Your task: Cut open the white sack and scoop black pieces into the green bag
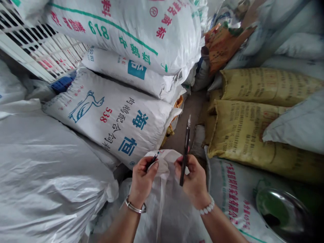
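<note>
My left hand (143, 178) pinches the gathered top edge of a white woven sack (165, 206) that stands in front of me; a small dark object shows between its thumb and fingers. My right hand (192, 179) is closed around a thin dark tool (186, 148), which looks like a knife and points up and away, just right of the sack's mouth. A silver bangle is on the left wrist and a white bead bracelet on the right.
Stacked white feed sacks (113, 118) with blue and red print rise left and ahead. Yellow sacks (253, 135) lie to the right. A metal bowl (283, 209) rests on a sack at lower right. A white grille (37, 47) is at upper left. A narrow floor gap (187, 108) runs between the stacks.
</note>
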Motion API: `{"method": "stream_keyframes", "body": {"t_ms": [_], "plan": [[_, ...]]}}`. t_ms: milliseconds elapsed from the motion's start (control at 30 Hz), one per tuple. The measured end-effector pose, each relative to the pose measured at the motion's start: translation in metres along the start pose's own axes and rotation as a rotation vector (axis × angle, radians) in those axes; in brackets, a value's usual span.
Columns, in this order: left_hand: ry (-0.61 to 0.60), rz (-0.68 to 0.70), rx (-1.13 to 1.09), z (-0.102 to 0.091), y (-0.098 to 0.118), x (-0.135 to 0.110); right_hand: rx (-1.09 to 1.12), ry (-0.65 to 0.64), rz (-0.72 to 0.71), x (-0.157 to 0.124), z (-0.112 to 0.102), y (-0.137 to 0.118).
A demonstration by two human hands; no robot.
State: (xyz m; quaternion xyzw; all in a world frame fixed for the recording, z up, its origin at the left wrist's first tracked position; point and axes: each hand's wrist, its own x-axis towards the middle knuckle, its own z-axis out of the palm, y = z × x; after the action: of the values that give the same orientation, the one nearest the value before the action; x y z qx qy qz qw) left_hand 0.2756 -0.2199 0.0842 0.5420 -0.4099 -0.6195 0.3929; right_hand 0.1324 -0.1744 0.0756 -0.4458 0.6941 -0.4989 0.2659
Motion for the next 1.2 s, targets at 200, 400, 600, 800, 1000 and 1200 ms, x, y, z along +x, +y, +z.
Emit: {"method": "stream_keyframes", "body": {"t_ms": [200, 400, 600, 800, 1000, 1200], "plan": [[-0.008, -0.017, 0.024, 0.000, -0.004, -0.001, 0.116, -0.104, 0.022, 0.010, 0.019, -0.016], [-0.045, 0.056, 0.102, -0.001, -0.002, -0.006, -0.084, -0.175, -0.024, 0.013, 0.025, -0.027], [-0.162, -0.025, -0.025, -0.003, 0.003, -0.004, -0.067, -0.172, -0.074, 0.010, 0.018, -0.021], [-0.322, -0.240, -0.123, 0.001, 0.011, 0.017, 0.060, -0.115, -0.013, 0.002, 0.024, -0.010], [-0.355, -0.249, -0.036, 0.006, 0.007, 0.016, 0.008, -0.097, -0.050, -0.006, 0.015, 0.002], [-0.229, -0.184, -0.010, -0.003, -0.005, 0.015, 0.110, 0.020, 0.066, -0.021, -0.005, 0.012]]}}
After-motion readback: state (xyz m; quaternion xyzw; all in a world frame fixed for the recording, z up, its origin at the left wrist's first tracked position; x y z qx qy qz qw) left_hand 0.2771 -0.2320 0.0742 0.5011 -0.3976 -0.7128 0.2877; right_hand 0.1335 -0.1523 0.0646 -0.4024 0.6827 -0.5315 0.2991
